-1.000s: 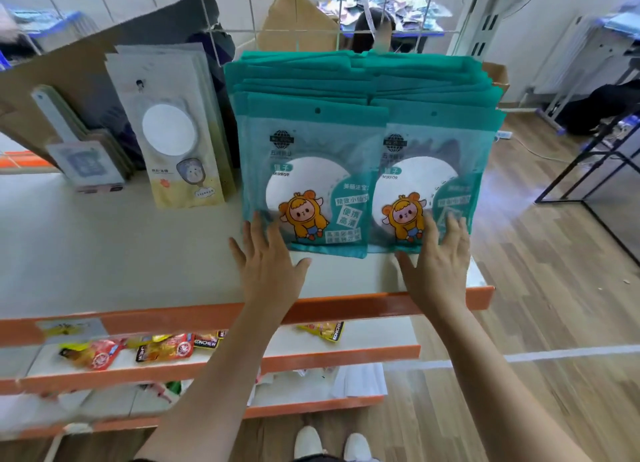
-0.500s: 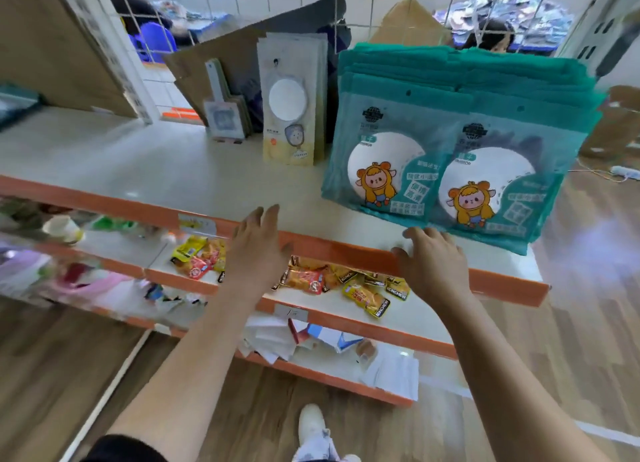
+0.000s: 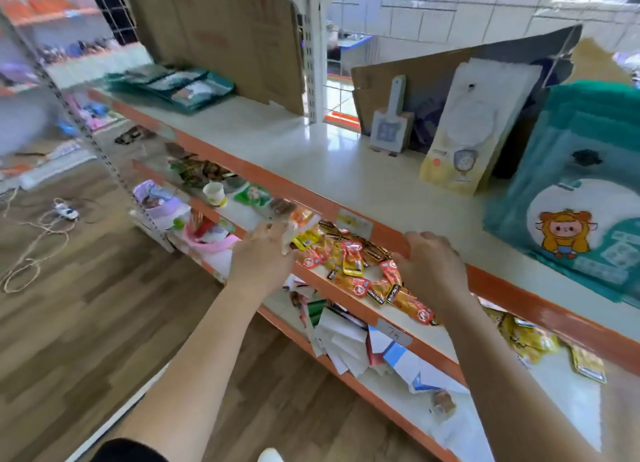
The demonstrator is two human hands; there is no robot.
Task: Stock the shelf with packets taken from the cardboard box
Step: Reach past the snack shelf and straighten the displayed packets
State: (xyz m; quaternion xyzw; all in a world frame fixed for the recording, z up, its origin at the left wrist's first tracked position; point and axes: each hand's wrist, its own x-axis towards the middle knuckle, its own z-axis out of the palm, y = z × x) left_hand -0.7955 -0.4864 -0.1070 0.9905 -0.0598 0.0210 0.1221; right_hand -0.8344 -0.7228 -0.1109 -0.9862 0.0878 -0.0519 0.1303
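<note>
A stack of teal packets [image 3: 571, 202] with a cartoon figure stands upright on the white top shelf [image 3: 311, 157] at the right. More teal packets [image 3: 173, 87] lie flat in a pile at the shelf's far left. My left hand [image 3: 263, 257] and my right hand [image 3: 429, 264] hover in front of the orange shelf edge, left of the upright stack and apart from it. Both hold nothing, fingers loosely curled. No cardboard box with packets is in sight.
A yellow-white pouch [image 3: 467, 132] and a small handled card [image 3: 391, 126] lean on cardboard sheets [image 3: 242, 36] at the back. The lower shelf holds red and yellow snack sachets [image 3: 353, 264] and a paper cup [image 3: 214, 193]. Papers [image 3: 346, 340] lie below. Cords [image 3: 41, 226] trail on the wooden floor.
Both hands have come off the upright teal stack and drawn back toward me. The view has swung left, so the stack now sits at the right edge.
</note>
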